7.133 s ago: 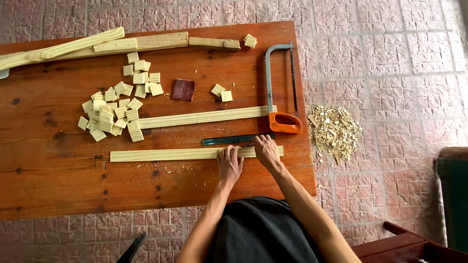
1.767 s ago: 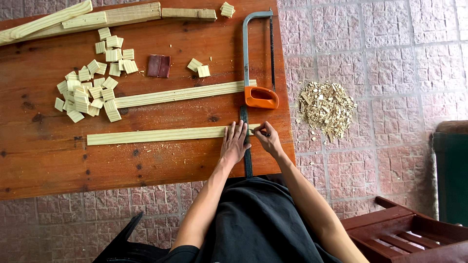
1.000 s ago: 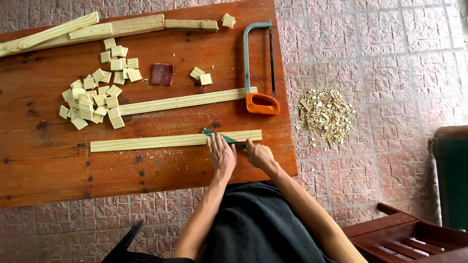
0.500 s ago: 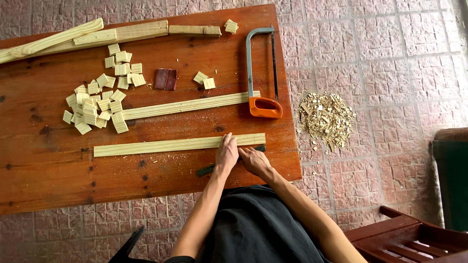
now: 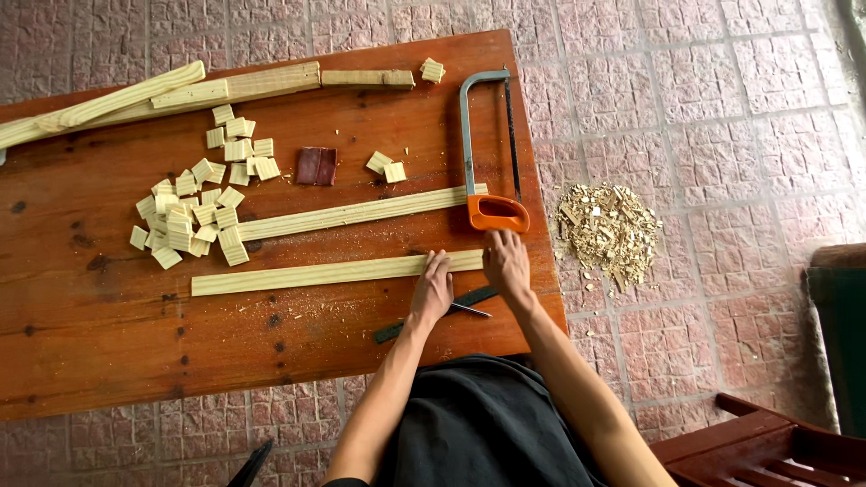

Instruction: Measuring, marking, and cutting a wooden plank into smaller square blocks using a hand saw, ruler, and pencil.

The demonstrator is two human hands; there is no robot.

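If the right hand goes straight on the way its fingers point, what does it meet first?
Most likely the orange handle of the hacksaw, just beyond the right hand, though its height above the table is unclear.

The tabletop (image 5: 108,361) runs off the left edge, so its left end cannot be seen. The long sticks (image 5: 135,97) at the top go off that edge too. The left hand (image 5: 433,290) lies over part of the near strip (image 5: 307,273) and hides it there. The right hand (image 5: 507,263) covers the strip's end, and it is too blurred to tell if it touches the saw (image 5: 494,213). The dark ruler (image 5: 401,327) is partly under the hands. The bench (image 5: 767,446) and a green thing (image 5: 839,316) are cut off at the right. A small dark point (image 5: 251,464) at the bottom is too small to name.
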